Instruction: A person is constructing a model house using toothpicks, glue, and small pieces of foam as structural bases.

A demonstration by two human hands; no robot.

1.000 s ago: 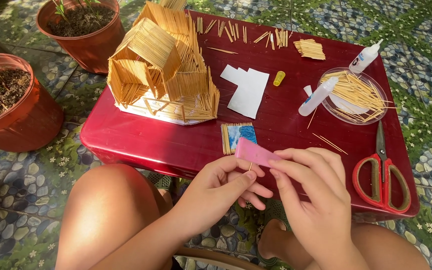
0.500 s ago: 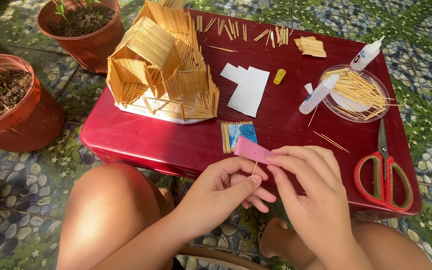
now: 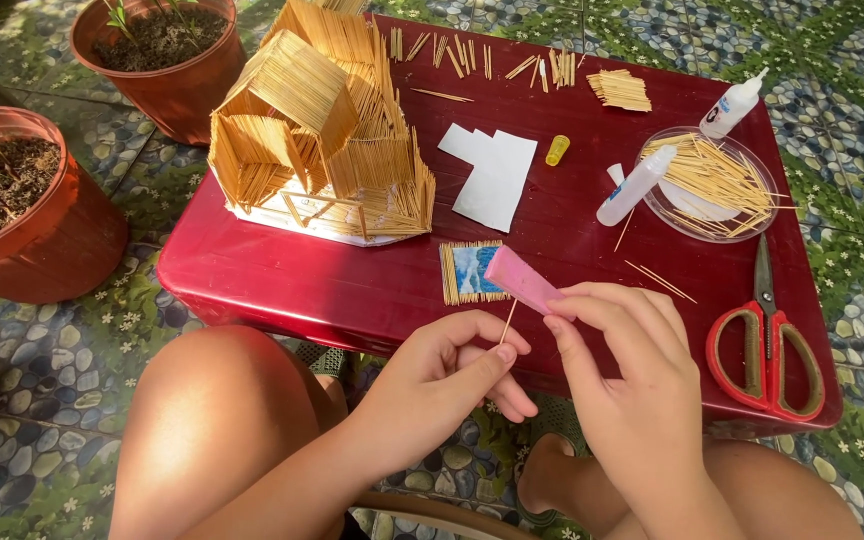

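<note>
While the person sits at the near edge of the table, both hands work just in front of it, above the knees.

Table (image 3: 352,290): red, low, rectangular; its near edge runs just behind the hands, and its front left part is the widest bare area.
Model house (image 3: 322,120): made of thin sticks, it fills the far left part of the table and comes close to the left edge.
Flower pots: one (image 3: 22,210) on the ground left of the table, another (image 3: 167,60) behind it, both near the table side.
Right hand (image 3: 632,360): its fingers are closed around a pink cutter (image 3: 522,280), which points up and left over the table's near edge.
Left hand (image 3: 447,375): thumb and forefinger pinch one thin stick (image 3: 507,322), upright, its top end touching the cutter.
Scissors (image 3: 767,335): red handles, lying near the right front corner, just beside the right hand.
Dish (image 3: 712,185): clear, round, full of sticks, at the right side.
Glue bottles: one (image 3: 637,185) lies against the dish, one (image 3: 737,105) is behind it.
White paper (image 3: 492,175): flat in the middle.
Small stick panel (image 3: 467,272): with a blue picture, near the front edge, just beside the cutter.
Yellow cap (image 3: 557,150): alone, right of the paper.
</note>
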